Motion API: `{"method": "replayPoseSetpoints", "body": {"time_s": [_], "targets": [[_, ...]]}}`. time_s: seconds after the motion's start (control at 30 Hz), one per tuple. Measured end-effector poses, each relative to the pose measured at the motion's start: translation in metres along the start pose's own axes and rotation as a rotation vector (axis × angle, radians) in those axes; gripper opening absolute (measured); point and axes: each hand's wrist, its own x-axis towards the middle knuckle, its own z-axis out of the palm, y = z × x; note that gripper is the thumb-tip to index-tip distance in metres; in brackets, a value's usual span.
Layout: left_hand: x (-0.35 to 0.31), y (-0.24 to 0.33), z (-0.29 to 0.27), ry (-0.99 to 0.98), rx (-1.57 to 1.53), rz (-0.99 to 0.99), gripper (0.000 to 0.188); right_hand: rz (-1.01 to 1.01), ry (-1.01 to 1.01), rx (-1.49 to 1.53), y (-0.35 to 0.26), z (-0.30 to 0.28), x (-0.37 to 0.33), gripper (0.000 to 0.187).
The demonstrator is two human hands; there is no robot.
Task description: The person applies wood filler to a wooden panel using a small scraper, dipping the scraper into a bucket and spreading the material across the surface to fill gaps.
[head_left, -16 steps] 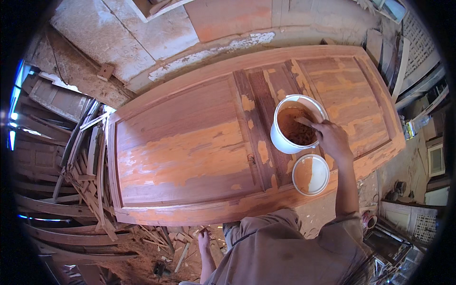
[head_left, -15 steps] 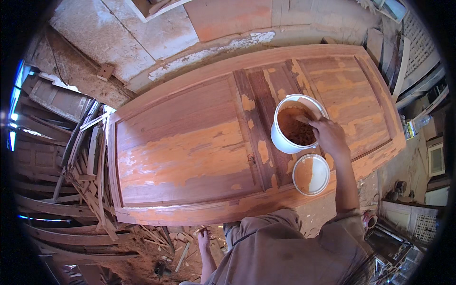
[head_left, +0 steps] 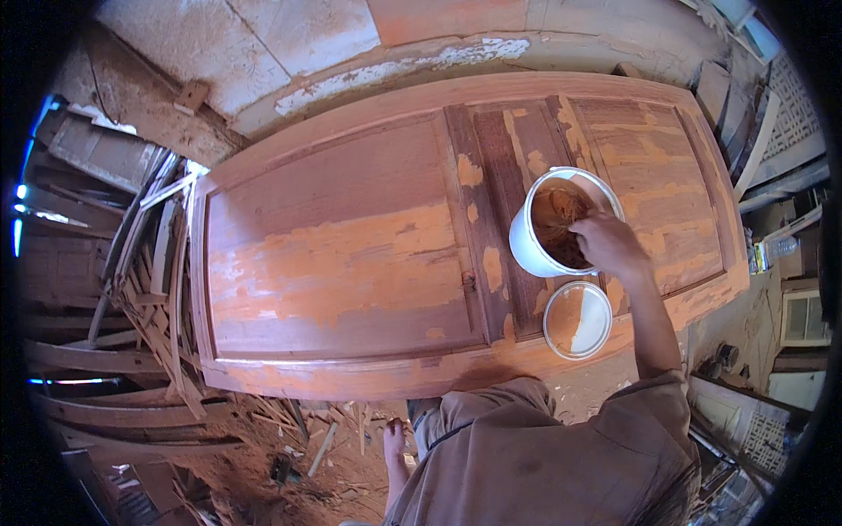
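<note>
A white plastic bucket (head_left: 530, 241) stands on a large wooden panelled door (head_left: 333, 188), holding reddish-brown paste (head_left: 553, 226). My right hand (head_left: 611, 244) reaches over its right rim, fingers closed at the paste; whatever they grip is hidden. The round lid (head_left: 596, 320) lies just in front of the bucket, half coated with orange paste. Orange patches (head_left: 351, 263) of the same colour spread across the door's panels. Low beside my body, off the door's near edge, my left hand (head_left: 395, 436) hangs with curled fingers, and what is in them is too small to make out.
Wood strips and offcuts (head_left: 162, 298) pile up at the left. A dusty wall (head_left: 412, 74) runs behind the door. At the right are a clear plastic bottle (head_left: 779, 248), a small framed pane (head_left: 805, 317) and lattice pieces (head_left: 765, 438). Shavings and scraps (head_left: 333, 482) litter the ground.
My right hand has shifted within the bucket's mouth, and the paste under it looks stirred. The left hand still hangs low. The whole view has moved slightly.
</note>
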Motion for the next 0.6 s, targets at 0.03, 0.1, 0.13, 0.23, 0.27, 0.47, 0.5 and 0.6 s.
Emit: {"method": "replayPoseSetpoints", "body": {"time_s": [0.03, 0.1, 0.13, 0.23, 0.27, 0.47, 0.5, 0.6], "targets": [[-0.005, 0.0, -0.003, 0.012, -0.004, -0.015, 0.044, 0.078, -0.009, 0.075, -0.005, -0.02, -0.009, 0.019], [-0.004, -0.001, -0.01, 0.022, -0.036, -0.011, 0.044, 0.158, -0.017, 0.139, -0.007, -0.032, -0.009, 0.02], [-0.006, -0.002, -0.009, 0.045, -0.05, -0.019, 0.043, 0.161, 0.028, 0.106, -0.004, -0.031, -0.002, 0.023], [0.007, -0.001, -0.015, -0.002, -0.101, -0.017, 0.04, 0.158, 0.097, 0.065, 0.009, -0.004, 0.032, 0.022], [0.008, 0.004, -0.008, -0.012, -0.104, -0.016, 0.04, 0.105, 0.146, 0.005, 0.016, 0.014, 0.045, 0.02], [-0.002, 0.053, 0.008, 0.049, -0.026, 0.108, 0.037, 0.073, 0.042, -0.079, 0.004, 0.015, 0.041, 0.016], [-0.004, 0.05, 0.003, 0.064, -0.026, 0.107, 0.037, 0.028, -0.042, -0.006, 0.002, 0.005, 0.035, 0.016], [-0.002, 0.033, -0.005, 0.094, -0.022, 0.134, 0.038, 0.094, -0.017, 0.068, 0.002, -0.031, 0.013, 0.015]]}}
